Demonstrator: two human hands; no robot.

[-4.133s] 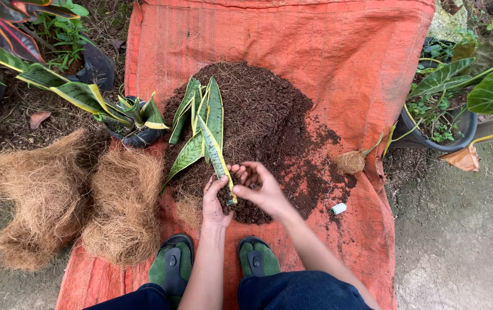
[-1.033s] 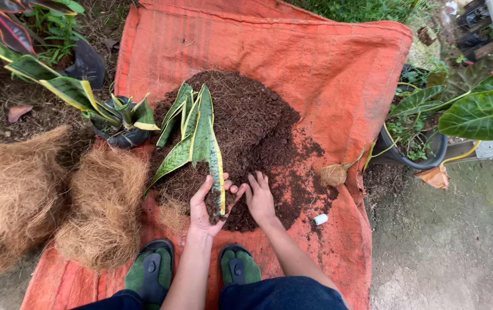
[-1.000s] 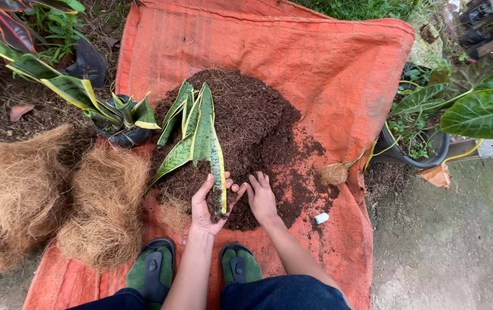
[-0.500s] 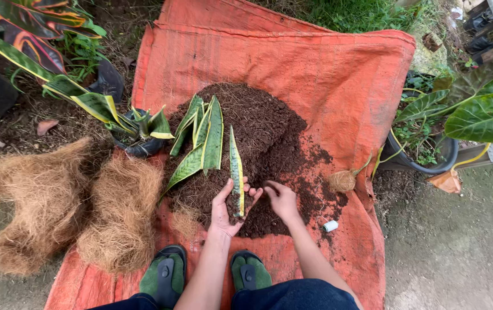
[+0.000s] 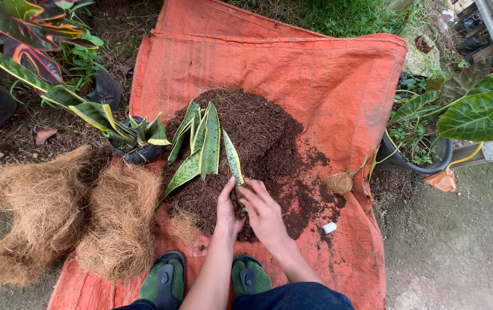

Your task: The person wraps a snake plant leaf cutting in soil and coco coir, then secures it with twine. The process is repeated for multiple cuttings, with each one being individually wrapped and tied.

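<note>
Hands on a leaf cutting at the soil heap

Left hand (image 5: 227,208) and right hand (image 5: 263,209) both grasp the leaf (image 5: 232,161) base, at the near edge of the soil heap (image 5: 263,132).

Probably a home garden: potted plants (image 5: 424,143), grass (image 5: 338,14), soil heap (image 5: 258,143) on orange tarp (image 5: 292,63).

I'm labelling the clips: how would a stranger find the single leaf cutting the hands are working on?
Find the orange tarp and its soil heap. At the heap's near edge, the left hand and right hand meet around one narrow leaf. Unlike the leaf cluster, it stands alone.
</note>
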